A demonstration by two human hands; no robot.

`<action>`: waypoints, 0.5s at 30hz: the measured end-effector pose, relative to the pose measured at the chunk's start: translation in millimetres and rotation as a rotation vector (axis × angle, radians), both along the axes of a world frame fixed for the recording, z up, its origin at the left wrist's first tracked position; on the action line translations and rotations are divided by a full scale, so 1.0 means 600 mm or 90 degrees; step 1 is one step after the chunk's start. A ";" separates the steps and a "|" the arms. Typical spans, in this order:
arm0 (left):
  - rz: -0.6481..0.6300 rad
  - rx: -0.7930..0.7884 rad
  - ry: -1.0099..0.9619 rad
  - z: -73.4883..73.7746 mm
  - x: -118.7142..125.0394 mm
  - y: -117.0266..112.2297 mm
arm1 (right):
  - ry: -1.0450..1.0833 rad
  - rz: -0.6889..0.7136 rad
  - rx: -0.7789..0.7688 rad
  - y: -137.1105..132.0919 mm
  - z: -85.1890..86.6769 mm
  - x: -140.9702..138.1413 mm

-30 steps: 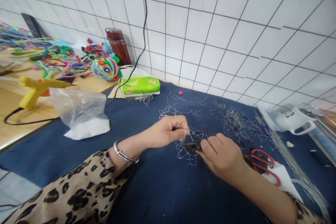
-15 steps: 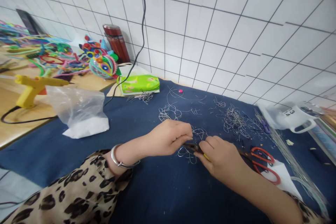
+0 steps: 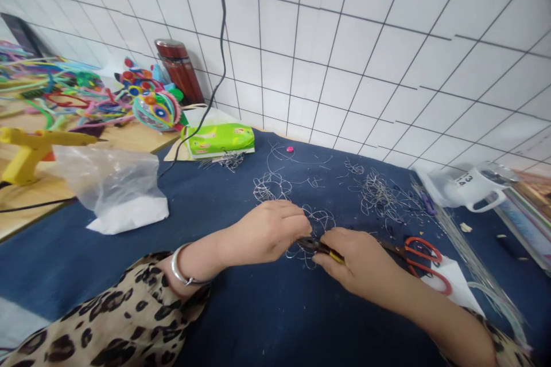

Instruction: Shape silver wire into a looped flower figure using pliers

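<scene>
A looped piece of thin silver wire (image 3: 317, 222) lies on the dark blue cloth (image 3: 241, 309) in the middle of the table. My left hand (image 3: 267, 230) is closed, its fingertips pinching that wire piece at its near edge. My right hand (image 3: 355, 258) is closed around small dark pliers (image 3: 316, 245) with yellow on the handle; the jaws point left and meet the wire right at my left fingertips. A silver bangle sits on my left wrist above a leopard-print sleeve.
Loose wire tangles (image 3: 379, 198) and another wire flower (image 3: 270, 186) lie behind my hands. Red-handled scissors (image 3: 424, 258) rest to the right, near a white mug (image 3: 476, 189). At left are a plastic bag (image 3: 112, 186), a yellow glue gun (image 3: 30, 149), a green tissue pack (image 3: 219, 140) and colourful craft pieces (image 3: 150, 106).
Both hands have sunk lower onto the cloth and drawn closer together, with the pliers' jaws now at my left fingertips. The view has shifted slightly to the right.
</scene>
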State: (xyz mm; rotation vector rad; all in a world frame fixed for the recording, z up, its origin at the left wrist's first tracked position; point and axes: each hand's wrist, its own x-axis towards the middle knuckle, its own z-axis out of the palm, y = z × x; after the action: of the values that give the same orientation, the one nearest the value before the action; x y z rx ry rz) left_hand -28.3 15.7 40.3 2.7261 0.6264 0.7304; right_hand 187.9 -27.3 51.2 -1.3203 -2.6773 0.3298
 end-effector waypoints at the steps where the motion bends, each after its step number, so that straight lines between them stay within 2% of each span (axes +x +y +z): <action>1: 0.014 -0.027 -0.017 -0.001 0.000 0.002 | -0.007 0.001 0.021 0.001 -0.003 0.001; 7: 0.149 -0.261 -0.148 -0.010 0.003 0.016 | -0.086 0.031 0.294 0.011 -0.007 0.007; 11: 0.160 -0.360 -0.204 -0.013 0.002 0.025 | -0.114 0.098 0.421 0.026 0.008 0.029; 15: 0.155 -0.408 -0.220 -0.012 -0.001 0.028 | -0.120 0.114 0.482 0.043 0.020 0.054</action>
State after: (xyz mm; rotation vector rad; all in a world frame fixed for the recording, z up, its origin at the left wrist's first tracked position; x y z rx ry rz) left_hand -29.0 32.7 33.2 1.9115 0.9237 0.8489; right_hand 220.5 -1.3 63.4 -0.9006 -2.6200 -0.7567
